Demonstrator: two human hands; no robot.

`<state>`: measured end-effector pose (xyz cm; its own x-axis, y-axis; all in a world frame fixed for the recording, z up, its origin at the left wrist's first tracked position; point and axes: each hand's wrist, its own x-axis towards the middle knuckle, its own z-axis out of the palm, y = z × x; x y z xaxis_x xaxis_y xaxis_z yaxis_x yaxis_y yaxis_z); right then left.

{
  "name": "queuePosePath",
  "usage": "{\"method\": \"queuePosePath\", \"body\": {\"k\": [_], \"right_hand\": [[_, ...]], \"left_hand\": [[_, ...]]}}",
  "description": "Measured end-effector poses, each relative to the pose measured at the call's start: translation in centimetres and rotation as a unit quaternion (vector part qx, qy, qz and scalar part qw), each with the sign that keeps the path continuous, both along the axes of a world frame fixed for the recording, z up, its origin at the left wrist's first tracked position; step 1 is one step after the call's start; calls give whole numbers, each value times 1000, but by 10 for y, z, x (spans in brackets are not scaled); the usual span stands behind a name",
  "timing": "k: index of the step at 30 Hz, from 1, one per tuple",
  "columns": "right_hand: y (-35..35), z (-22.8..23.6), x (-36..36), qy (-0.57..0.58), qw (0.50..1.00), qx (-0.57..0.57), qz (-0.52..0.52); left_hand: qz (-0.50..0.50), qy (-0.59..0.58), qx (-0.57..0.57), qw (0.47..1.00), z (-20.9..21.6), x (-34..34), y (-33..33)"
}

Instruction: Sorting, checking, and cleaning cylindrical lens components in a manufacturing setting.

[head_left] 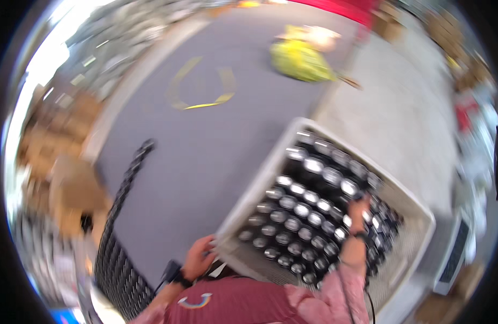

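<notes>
A pale plastic crate (255, 185) stands tilted in view at the lower right, filled with rows of dark, bottle-like cylinders (292, 222) with shiny tops. My right hand (359, 209) reaches into it, fingers closed around one dark cylinder; motion blur and neighbouring pieces hide part of the grip. At the crate's near left corner is my left hand (198, 259), its fingers and thumb closed at the rim. A black strap circles each wrist.
More dark cylinders stand in a long, close-packed array (119, 264) along the left of the grey table (206, 146). Yellow tape (208, 105) lies in a loop farther back. Beyond the crate sits a yellow-green bag (298, 60). Cardboard boxes (76, 189) line the left side.
</notes>
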<state>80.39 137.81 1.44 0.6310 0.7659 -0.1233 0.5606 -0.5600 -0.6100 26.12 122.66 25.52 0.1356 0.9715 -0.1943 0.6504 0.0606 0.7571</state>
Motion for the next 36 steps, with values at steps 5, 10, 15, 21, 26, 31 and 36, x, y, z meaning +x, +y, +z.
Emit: {"method": "queuePosePath", "body": {"k": [5, 10, 15, 21, 26, 31, 36], "right_hand": [[-73, 6, 37, -88, 953, -140, 255], [-46, 161, -138, 29, 882, -397, 253], [-13, 256, -287, -191, 869, -242, 387], [40, 253, -475, -182, 819, -42, 543], [93, 193, -628, -23, 787, 33, 616], [176, 141, -752, -66, 756, 87, 646], [247, 102, -838, -141, 745, 138, 637]], "left_hand": [[37, -78, -46, 995, 4, -19, -17], [107, -57, 4, 993, -14, -84, -73], [168, -112, 44, 978, -46, -160, -98], [289, -151, 56, 944, -73, -278, -108], [392, -2, 74, 917, -100, -390, -123], [437, 173, 146, 871, -138, -495, -126], [470, 282, 98, 830, -124, -576, -105]]}}
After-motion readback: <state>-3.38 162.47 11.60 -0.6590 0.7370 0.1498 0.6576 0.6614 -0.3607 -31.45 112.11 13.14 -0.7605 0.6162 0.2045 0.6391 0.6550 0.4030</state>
